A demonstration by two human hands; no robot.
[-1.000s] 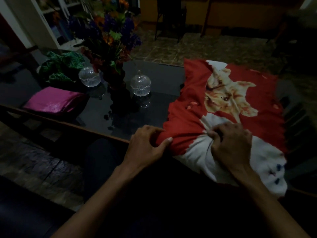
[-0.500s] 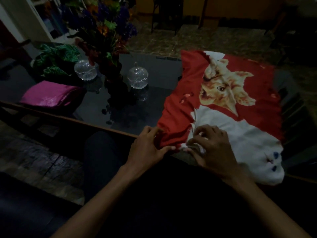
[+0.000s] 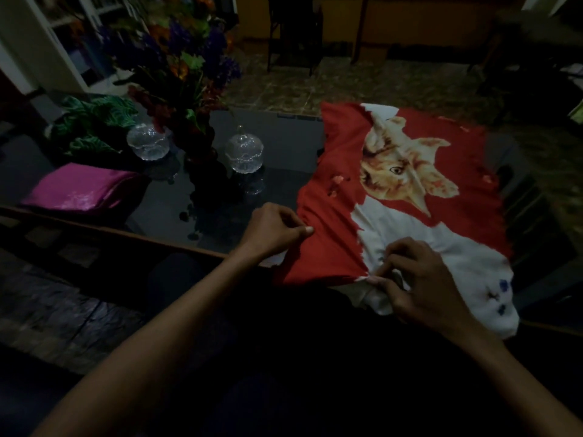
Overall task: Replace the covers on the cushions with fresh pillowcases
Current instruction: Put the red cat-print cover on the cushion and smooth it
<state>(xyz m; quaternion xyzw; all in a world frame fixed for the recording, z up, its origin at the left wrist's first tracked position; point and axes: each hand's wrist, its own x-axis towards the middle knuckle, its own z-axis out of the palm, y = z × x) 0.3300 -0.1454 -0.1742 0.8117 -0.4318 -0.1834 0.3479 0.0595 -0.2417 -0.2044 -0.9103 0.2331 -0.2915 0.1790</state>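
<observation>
Hands pinch the pillowcase: left hand its red edge, right hand its near hem.

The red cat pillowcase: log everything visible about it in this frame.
The red cat pillowcase is soft, thin-looking cloth, red with a printed orange cat face and a white body area bearing small blue marks near its right corner. It lies mostly flat and creased on the dark glossy table, its near edge hanging over the table's edge. The left hand pinches its red left edge; the right hand pinches the near hem where red meets white. Whether a cushion is inside cannot be told.
</observation>
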